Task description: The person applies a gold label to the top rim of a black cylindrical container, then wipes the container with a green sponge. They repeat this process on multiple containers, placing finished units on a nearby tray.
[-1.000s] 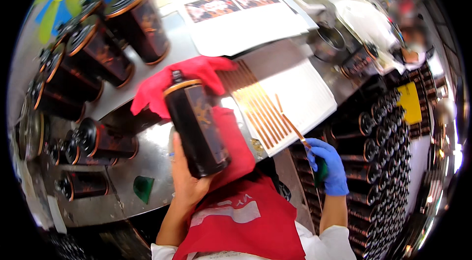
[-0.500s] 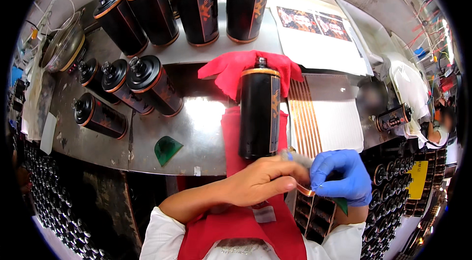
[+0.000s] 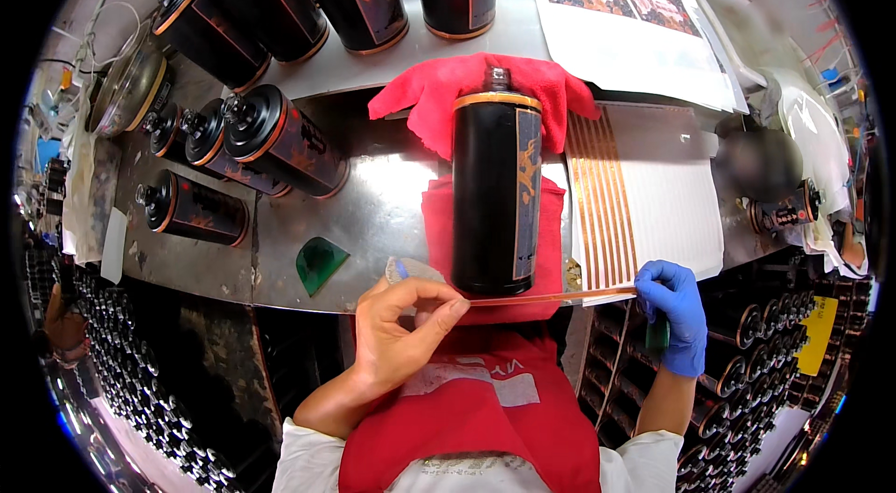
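Bare-skinned, the left hand (image 3: 397, 334) pinches one end of a thin copper-coloured strip (image 3: 551, 297) — stretched level just below the base of the black bottle (image 3: 495, 199) lying on a red cloth (image 3: 439, 101) — while the blue-gloved right hand (image 3: 677, 311) grips its other end.

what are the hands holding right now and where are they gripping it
Both hands hold one thin copper strip stretched across the base of the black can: left hand pinches its left end, gloved right hand its right end.
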`<state>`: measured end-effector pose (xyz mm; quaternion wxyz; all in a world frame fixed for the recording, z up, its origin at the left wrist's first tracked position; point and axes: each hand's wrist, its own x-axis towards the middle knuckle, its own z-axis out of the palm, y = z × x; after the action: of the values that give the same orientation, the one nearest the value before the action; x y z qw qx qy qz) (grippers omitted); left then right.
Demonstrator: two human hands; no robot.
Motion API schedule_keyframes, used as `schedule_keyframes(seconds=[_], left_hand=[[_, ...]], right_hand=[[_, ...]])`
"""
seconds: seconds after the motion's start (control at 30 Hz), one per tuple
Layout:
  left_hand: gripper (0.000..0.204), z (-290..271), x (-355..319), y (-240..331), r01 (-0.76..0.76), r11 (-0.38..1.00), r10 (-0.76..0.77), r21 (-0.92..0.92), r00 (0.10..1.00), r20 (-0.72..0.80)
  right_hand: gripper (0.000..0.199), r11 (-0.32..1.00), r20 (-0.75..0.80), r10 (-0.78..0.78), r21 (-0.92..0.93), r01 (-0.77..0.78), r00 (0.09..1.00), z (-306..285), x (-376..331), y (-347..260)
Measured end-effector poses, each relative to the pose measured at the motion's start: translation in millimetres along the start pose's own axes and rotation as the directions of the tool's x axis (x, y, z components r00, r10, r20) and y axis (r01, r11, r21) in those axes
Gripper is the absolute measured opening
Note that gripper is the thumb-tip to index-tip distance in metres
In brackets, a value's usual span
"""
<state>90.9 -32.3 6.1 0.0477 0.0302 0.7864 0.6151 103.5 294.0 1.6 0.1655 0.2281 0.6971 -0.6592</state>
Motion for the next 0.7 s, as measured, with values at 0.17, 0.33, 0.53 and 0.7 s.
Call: schedule_keyframes(seconds=[0.17,0.33,0.53,0.7], left_hand=[[0.01,22,5,3,-0.084,0.987,0.102,0.134,0.986,-0.132],[0.011,28,8,3,-0.063,0.988,0.085,0.138,0.983,-0.162],[0.013,26,6,-5,0.051,0.99,-0.064,-0.132,0.994,-0.092],[0.022,22,7,-17,0.115,0.897,-0.171,-0.426,0.981,-0.095]], right_hand=[[0.008,0.999,-0.04,0.012,-0.039,-0.013,0.999,-9,18,7],[0.008,1.0,-0.031,0.016,-0.027,-0.016,0.999,-14,30,16],[0.009,0.999,-0.034,0.027,-0.031,-0.028,0.999,-17,33,18],[0.01,0.999,-0.045,0.012,-0.049,-0.014,0.999,-22,36,22]])
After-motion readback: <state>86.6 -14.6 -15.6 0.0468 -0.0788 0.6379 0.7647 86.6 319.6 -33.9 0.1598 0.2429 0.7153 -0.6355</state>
